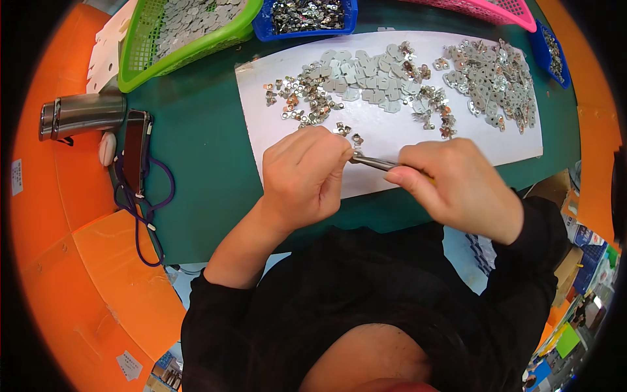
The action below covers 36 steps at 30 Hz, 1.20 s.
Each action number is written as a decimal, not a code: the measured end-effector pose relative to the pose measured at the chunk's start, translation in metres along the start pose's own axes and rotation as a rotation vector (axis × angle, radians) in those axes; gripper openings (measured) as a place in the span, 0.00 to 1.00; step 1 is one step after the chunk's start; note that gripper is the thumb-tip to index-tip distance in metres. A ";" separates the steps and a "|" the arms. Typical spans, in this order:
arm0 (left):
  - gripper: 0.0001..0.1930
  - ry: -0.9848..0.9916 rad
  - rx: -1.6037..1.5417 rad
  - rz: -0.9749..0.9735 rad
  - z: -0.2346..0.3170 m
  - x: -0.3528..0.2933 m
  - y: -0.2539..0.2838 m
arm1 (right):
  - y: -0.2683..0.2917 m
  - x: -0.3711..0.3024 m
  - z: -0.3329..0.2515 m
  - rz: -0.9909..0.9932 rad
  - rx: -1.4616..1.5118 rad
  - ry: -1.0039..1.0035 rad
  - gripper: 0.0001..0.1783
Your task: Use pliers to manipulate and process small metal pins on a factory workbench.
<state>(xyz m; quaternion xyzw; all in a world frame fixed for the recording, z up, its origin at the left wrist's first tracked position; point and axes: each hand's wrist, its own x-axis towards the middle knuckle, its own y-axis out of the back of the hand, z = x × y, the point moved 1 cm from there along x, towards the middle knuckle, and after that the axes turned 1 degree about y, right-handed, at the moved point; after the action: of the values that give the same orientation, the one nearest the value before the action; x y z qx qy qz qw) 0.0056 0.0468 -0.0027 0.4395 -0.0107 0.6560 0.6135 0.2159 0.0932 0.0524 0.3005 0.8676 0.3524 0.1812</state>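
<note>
My right hand (460, 186) is wrapped round a pair of pliers (377, 163), with a bit of yellow handle showing by the fingers. The steel jaws point left and meet the fingertips of my left hand (304, 173). That hand is closed in a pinch on a small metal part (354, 157), mostly hidden by the fingers and the jaws. Just beyond the fingertips lie a few loose small metal pieces (342, 129). Flat grey metal plates (375, 75) are heaped farther off, with small shiny pieces (310, 98) to their left.
Under the parts lies a white board (392, 137) on a green tabletop (202, 130). Assembled-looking metal pieces (493, 81) pile up at right. Along the back stand a green basket (189, 62), blue bins (307, 32) and a pink basket (483, 10). A steel cup (88, 116) and corded phone (136, 153) lie left.
</note>
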 end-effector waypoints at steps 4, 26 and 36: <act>0.07 -0.019 -0.010 -0.076 -0.001 0.002 0.001 | 0.030 0.001 -0.003 -0.075 -0.095 0.005 0.15; 0.09 -0.056 -0.014 -0.181 0.002 0.002 -0.002 | 0.052 0.024 -0.022 -0.170 -0.536 0.142 0.17; 0.08 0.021 -0.070 -0.251 0.005 -0.001 -0.003 | 0.046 0.026 -0.010 -0.190 -0.452 0.233 0.17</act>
<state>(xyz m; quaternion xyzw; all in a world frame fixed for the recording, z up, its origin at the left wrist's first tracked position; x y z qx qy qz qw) 0.0109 0.0446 -0.0019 0.4089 0.0277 0.5779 0.7058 0.2089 0.1313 0.0897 0.1271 0.8063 0.5505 0.1750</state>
